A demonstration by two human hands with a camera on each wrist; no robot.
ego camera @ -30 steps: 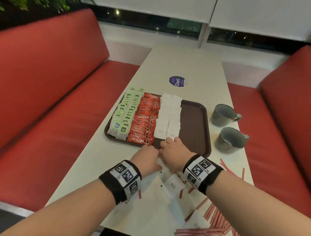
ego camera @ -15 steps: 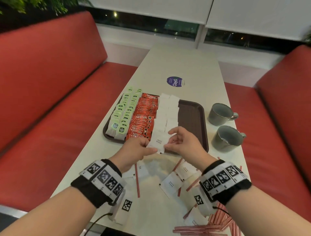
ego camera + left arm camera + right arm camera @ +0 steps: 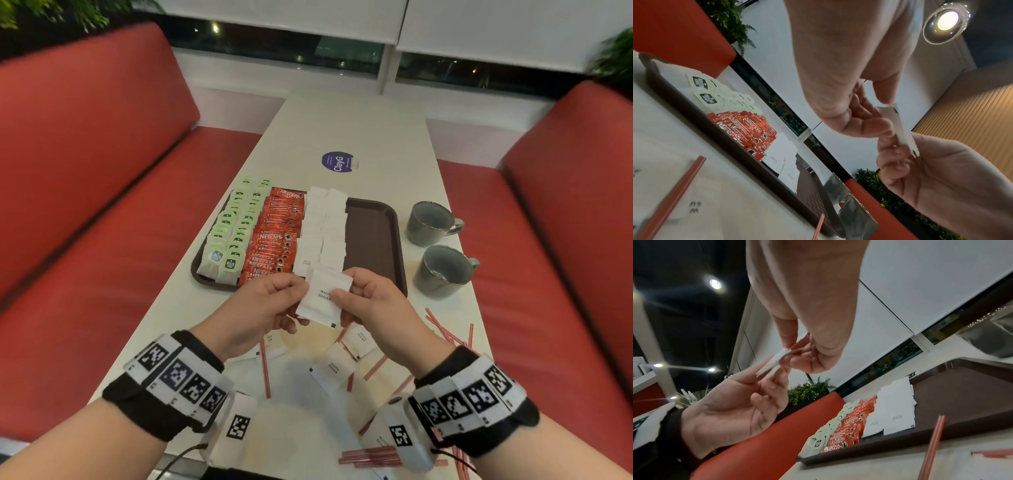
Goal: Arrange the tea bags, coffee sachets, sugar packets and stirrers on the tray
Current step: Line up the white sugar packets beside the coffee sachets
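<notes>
Both hands hold a white sugar packet (image 3: 322, 298) in the air just in front of the brown tray (image 3: 373, 233); a second packet seems to overlap it. My left hand (image 3: 301, 296) pinches its left edge and my right hand (image 3: 342, 286) pinches its right side. The left wrist view shows the packet (image 3: 900, 129) edge-on, and so does the right wrist view (image 3: 770, 363). On the tray lie rows of green tea bags (image 3: 236, 226), red coffee sachets (image 3: 277, 236) and white sugar packets (image 3: 323, 226). The tray's right part is bare.
Loose sugar packets (image 3: 334, 368) and red stirrers (image 3: 445, 332) lie scattered on the white table (image 3: 342, 120) under and behind my hands. Two grey cups (image 3: 431, 222) stand to the right of the tray. Red benches (image 3: 85, 171) run along both sides.
My hands have risen from the table at the tray's front edge and drawn back toward me, bringing the sugar packet up between them.
</notes>
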